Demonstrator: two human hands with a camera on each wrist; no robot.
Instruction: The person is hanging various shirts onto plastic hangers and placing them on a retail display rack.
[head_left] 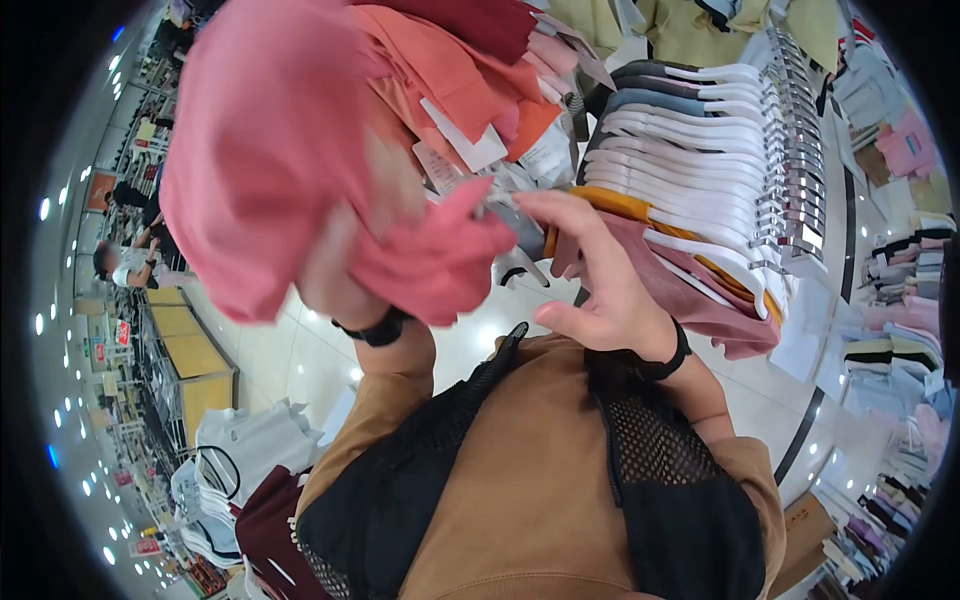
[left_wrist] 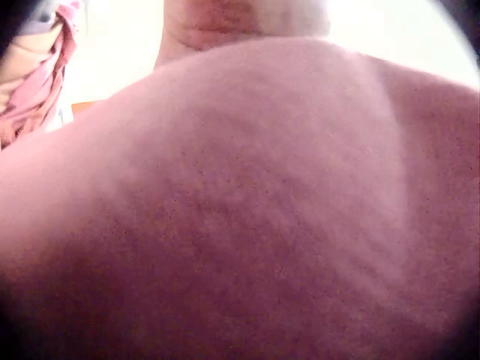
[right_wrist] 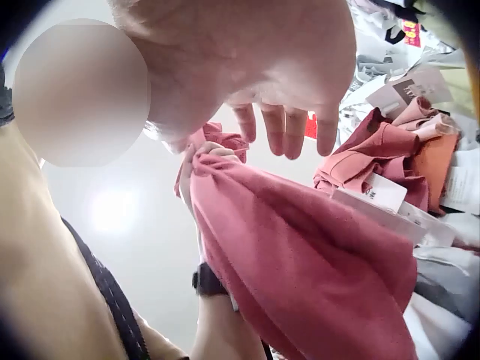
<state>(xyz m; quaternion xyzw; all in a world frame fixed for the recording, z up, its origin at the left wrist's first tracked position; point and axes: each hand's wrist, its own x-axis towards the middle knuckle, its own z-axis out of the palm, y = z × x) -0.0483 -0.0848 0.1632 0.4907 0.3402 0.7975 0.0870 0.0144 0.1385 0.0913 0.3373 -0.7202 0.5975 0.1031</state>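
A pink garment, blurred in the head view, hangs bunched from my left hand. In the right wrist view my left fingers grip a gathered part of it, and the rest drapes down to the right. Pink cloth fills most of the left wrist view, with part of my hand above it. My right hand holds nothing; its fingers are apart and its fingertips lie close to the loose end of the garment. White hangers line up beyond it.
Orange garments with white tags lie ahead. Mustard and dusty-pink clothes hang on the metal rack at right. White garments stand at lower left, and a person is farther off at left.
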